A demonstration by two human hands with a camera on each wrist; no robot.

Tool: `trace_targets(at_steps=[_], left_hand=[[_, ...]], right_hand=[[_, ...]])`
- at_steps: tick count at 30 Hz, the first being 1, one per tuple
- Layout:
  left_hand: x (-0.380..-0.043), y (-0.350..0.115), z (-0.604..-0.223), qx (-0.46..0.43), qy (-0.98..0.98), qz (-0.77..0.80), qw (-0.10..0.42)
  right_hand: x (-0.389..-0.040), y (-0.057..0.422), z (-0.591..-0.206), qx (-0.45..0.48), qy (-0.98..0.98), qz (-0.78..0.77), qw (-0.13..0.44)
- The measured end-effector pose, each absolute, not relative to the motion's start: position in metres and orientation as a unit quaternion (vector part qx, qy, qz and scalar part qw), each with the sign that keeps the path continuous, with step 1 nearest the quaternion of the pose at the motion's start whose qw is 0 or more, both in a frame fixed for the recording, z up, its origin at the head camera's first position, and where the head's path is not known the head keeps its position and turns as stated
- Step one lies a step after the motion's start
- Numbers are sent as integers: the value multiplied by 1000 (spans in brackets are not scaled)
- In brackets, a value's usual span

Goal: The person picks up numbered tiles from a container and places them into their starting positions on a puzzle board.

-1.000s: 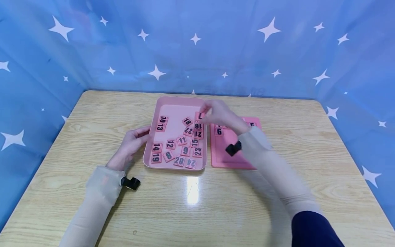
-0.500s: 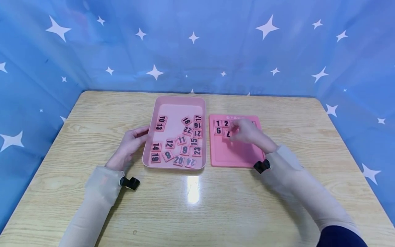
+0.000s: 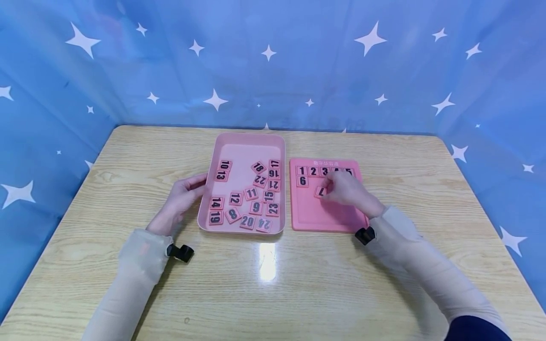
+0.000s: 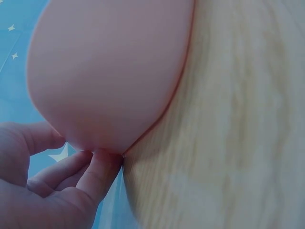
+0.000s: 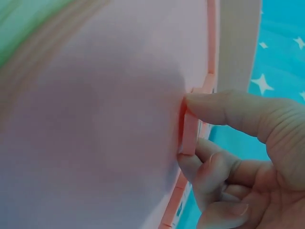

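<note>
In the head view, my right hand (image 3: 349, 189) pinches a pink number tile (image 3: 320, 192) marked 7. The tile's side shows between thumb and fingers in the right wrist view, close over the pink puzzle board (image 3: 309, 218); whether it touches the board I cannot tell. Tiles 1 to 5 line the board's top row, partly covered by my hand, and the 6 tile (image 3: 302, 181) lies below the 1. My left hand (image 3: 181, 201) touches the left wall of the pink tray (image 3: 247, 138) with thumb and fingertips, also seen against the tray wall (image 4: 114, 81) in the left wrist view.
Loose number tiles lie in the tray at various angles, among them the 18 tile (image 3: 258, 167) and the 20 tile (image 3: 247, 221). Tray and board stand side by side on a wooden table (image 3: 204, 293). A blue star-patterned curtain (image 3: 239, 57) hangs behind.
My right hand has taken the 7 tile from the tray's right side over to the board, then shifted it slightly right and toward me. The left hand has stayed at the tray.
</note>
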State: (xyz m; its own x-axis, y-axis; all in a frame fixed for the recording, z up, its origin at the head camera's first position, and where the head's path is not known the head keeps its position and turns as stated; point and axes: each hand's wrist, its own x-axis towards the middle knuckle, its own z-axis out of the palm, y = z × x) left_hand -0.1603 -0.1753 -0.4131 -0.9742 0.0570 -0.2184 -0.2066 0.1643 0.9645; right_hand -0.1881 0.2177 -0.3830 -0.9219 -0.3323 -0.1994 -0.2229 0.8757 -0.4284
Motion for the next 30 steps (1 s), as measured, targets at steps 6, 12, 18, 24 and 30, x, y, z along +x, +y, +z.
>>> trace_targets(at_steps=[6, 12, 18, 24, 30], left_hand=[[-159, -175, -412, -50, 761, 639, 104], [-159, -176, -413, -49, 760, 640, 104], [-160, -176, -413, -47, 760, 641, 103], [-160, -176, -414, -48, 758, 641, 105], [-160, -176, -414, -50, 759, 640, 107]], right_hand=[[-187, 220, -382, -165, 956, -207, 127], [-191, 224, -373, -255, 935, -208, 129], [-192, 225, -375, -315, 915, -211, 139], [-192, 225, -380, -282, 924, -219, 136], [-192, 228, -385, -211, 944, -223, 119]])
